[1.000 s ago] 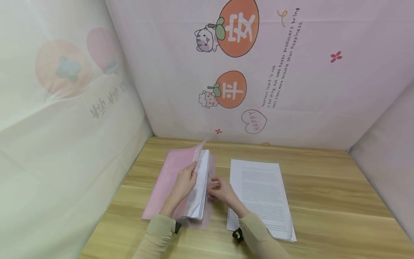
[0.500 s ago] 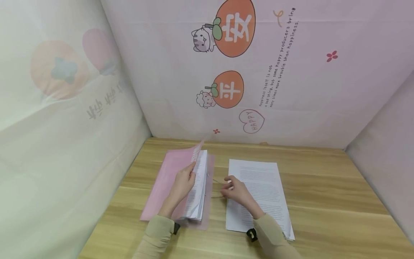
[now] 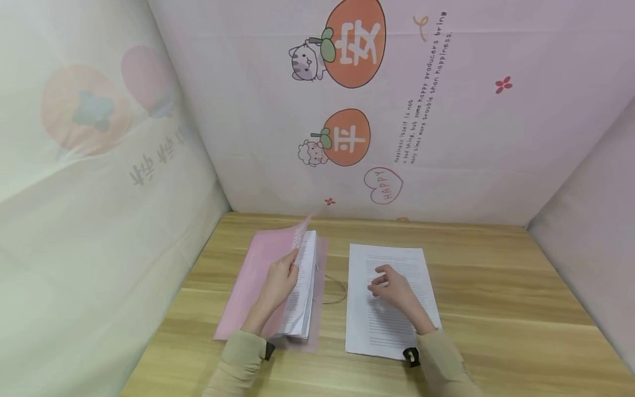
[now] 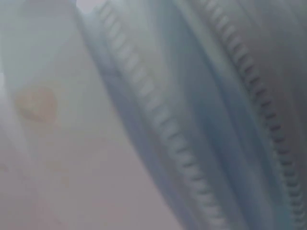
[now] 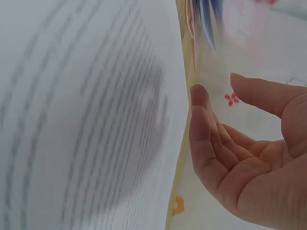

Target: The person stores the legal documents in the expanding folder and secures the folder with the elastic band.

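Note:
A pink document folder (image 3: 253, 275) lies at the left of the wooden table, with printed sheets (image 3: 305, 292) inside. Its top cover is lifted along the right side, and my left hand (image 3: 280, 280) holds that cover near its edge. From the folder's right edge a thin, cord-like loop (image 3: 343, 288) sticks out onto the wood. My right hand (image 3: 394, 286) hovers over a stack of printed paper (image 3: 364, 331), its fingers loosely bent. In the right wrist view thumb and fingertips are apart, with nothing between them. Blurred ribbed bands (image 4: 153, 105) fill much of the left wrist view.
The wooden table (image 3: 496, 309) extends to the right of the paper stack. Printed fabric (image 3: 446, 193) hangs along its back edge, and pale cloth walls (image 3: 163, 231) stand at both sides.
My right hand has let go of the thin loop at the folder's edge and moved right, over the paper stack. The loop now lies extended outward. My left hand stays on the cover.

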`<state>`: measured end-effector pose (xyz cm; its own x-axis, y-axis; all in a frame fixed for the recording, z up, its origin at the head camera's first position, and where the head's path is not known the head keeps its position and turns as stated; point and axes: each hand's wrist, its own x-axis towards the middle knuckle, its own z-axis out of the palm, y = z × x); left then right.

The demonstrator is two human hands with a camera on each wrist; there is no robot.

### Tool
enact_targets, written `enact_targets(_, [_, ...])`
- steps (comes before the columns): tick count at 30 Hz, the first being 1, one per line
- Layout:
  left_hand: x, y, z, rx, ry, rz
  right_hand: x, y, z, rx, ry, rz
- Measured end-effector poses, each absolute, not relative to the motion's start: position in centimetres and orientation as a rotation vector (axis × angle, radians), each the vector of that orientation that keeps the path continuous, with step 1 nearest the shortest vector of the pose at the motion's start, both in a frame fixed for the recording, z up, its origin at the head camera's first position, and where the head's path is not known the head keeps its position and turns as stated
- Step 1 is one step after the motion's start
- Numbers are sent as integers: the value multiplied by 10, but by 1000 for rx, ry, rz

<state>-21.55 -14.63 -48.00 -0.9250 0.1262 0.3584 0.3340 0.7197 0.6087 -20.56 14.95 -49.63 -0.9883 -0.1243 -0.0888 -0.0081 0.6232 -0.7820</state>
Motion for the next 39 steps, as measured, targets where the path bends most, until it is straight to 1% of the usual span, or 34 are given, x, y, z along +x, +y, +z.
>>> enact_targets(7, [-215, -147, -479, -374, -2624, -1010, -208, 181, -494, -51, 2787, -1247])
enact_targets(15, [-215, -146, -476, -382, -2614, -992, -207, 207, -497, 15, 2807, -1208])
enact_targets(25, [-214, -145, -478, -413, -2615, -975, -201, 229, -494, 126, 2853, -1105])
enact_targets(39, [-211, -144, -473, -449, -2599, -990, -186, 248, -498, 150, 2906, -958])
